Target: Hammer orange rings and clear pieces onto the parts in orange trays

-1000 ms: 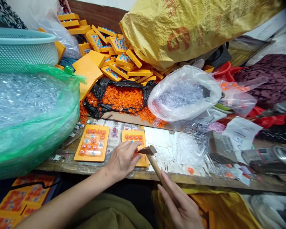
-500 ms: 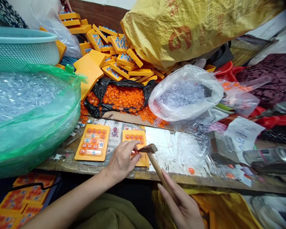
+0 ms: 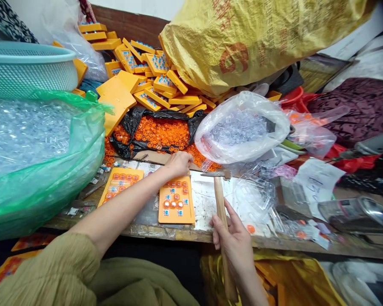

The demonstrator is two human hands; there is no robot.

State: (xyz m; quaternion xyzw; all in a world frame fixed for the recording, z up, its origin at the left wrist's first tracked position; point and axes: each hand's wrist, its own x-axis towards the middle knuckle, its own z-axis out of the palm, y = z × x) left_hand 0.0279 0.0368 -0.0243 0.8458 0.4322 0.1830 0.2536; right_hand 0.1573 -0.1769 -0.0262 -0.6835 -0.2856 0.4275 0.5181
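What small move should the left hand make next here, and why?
Probably pick one from the loose orange pieces: the left hand is at their edge, and several blue pieces on the right-hand yellow board look uncovered.

At the far left, a light-blue mesh basket stands behind a large green plastic bag filled with small clear pieces. Beyond the basket are a dark cloth with a pale pattern and a cloudy plastic bag. A yellow sack with red print bulges across the far side, right of a brown board. In front of the sack sits an open white plastic bag, holding clear pieces. Farther right lie a red plastic item and a purple patterned cloth. Nearer right, a marked paper sheet leans near a see-through cylinder on its side.
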